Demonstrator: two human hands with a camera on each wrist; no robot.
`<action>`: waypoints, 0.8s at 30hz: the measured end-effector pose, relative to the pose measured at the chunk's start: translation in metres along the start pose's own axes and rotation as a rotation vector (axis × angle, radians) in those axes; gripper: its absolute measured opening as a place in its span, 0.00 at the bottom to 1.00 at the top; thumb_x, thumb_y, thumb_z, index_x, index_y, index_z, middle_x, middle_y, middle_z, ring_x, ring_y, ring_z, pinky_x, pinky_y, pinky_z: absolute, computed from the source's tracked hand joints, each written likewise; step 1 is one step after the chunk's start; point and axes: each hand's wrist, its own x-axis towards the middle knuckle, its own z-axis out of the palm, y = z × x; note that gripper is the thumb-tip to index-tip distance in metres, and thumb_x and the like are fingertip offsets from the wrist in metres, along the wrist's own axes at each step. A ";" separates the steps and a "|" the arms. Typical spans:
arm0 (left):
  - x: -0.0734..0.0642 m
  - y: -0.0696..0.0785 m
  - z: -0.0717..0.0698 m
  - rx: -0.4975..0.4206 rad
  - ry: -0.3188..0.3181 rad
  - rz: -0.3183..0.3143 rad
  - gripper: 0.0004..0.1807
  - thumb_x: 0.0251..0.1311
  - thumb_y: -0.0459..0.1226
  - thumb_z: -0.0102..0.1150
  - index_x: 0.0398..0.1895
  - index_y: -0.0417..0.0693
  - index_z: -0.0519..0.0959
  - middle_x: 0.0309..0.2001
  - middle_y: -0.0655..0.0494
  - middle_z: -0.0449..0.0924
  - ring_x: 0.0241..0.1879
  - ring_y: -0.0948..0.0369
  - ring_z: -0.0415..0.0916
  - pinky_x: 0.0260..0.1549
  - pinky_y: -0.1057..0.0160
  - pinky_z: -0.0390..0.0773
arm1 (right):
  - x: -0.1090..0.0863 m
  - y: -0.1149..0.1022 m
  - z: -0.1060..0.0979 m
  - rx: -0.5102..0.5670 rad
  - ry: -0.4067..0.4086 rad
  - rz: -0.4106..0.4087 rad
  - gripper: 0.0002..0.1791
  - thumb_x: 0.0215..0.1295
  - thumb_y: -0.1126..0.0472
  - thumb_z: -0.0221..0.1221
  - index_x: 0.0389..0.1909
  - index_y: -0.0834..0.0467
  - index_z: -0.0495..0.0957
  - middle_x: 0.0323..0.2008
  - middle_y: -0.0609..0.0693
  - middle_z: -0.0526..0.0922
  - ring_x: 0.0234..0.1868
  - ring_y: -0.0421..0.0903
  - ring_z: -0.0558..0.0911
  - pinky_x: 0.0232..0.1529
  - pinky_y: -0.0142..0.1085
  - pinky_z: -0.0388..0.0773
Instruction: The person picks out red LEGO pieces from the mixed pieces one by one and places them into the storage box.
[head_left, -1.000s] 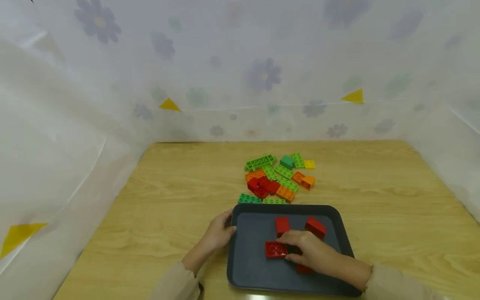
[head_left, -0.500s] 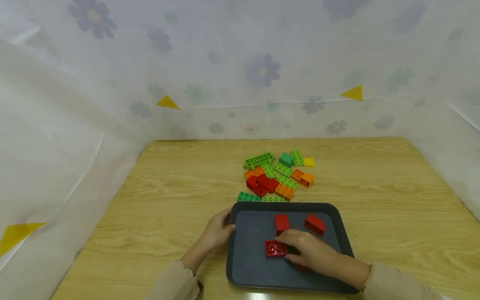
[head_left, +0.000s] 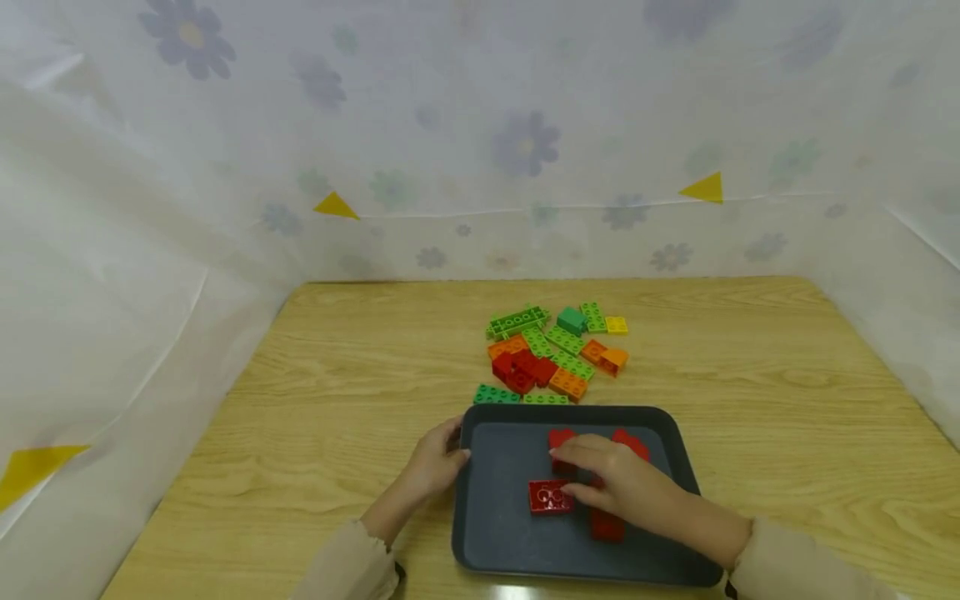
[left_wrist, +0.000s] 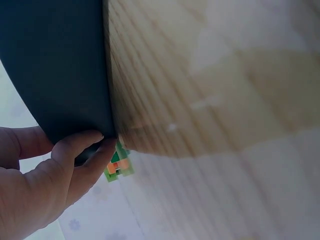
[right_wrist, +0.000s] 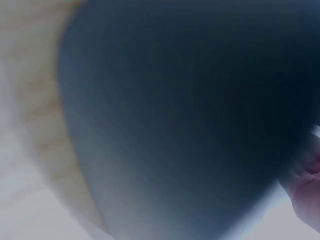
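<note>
My left hand (head_left: 437, 460) grips the left rim of the dark grey tray (head_left: 487, 550); in the left wrist view its thumb and fingers (left_wrist: 80, 145) close around the tray's edge. Above the tray reaches my right hand (head_left: 618, 479), thumb and fingers apart. Its fingertips overlap a red toy brick (head_left: 561, 437) at the back, and its thumb tip lies over the right end of a flat red brick (head_left: 546, 497). Another red brick (head_left: 607, 527) shows partly below the hand, and a slanted red brick (head_left: 632, 442) sits behind it. Only a blurred part of this hand (right_wrist: 306, 195) appears in the right wrist view.
Past the tray's far rim lies a loose pile of toy bricks: several red ones (head_left: 525, 371), orange ones (head_left: 568, 383), green plates (head_left: 497, 395) and a yellow one (head_left: 617, 325). A flower-patterned white curtain (head_left: 480, 167) encloses the wooden table (head_left: 337, 375).
My right hand has shifted slightly away from me, its fingers going from the flat red brick to the back one. The red brick below it shows more now. My left hand stays put.
</note>
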 end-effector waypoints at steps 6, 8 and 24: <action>0.001 -0.001 -0.001 0.006 -0.001 -0.002 0.27 0.59 0.23 0.47 0.64 0.29 0.61 0.59 0.32 0.68 0.59 0.40 0.67 0.58 0.47 0.71 | 0.017 0.004 -0.016 -0.026 0.122 0.031 0.20 0.50 0.65 0.66 0.47 0.62 0.79 0.43 0.54 0.83 0.43 0.49 0.82 0.38 0.36 0.84; 0.000 -0.001 -0.001 0.001 0.000 0.002 0.27 0.59 0.22 0.47 0.63 0.29 0.61 0.59 0.32 0.68 0.59 0.40 0.67 0.58 0.47 0.71 | 0.024 0.006 -0.022 -0.045 0.141 0.050 0.20 0.50 0.65 0.67 0.46 0.63 0.80 0.42 0.55 0.84 0.42 0.50 0.83 0.38 0.38 0.83; 0.000 -0.001 -0.002 0.006 -0.010 0.023 0.27 0.58 0.22 0.47 0.63 0.27 0.61 0.58 0.31 0.68 0.58 0.40 0.68 0.57 0.48 0.72 | 0.085 0.038 -0.025 -0.003 0.150 0.229 0.21 0.55 0.63 0.64 0.50 0.68 0.77 0.47 0.64 0.81 0.47 0.58 0.81 0.45 0.49 0.80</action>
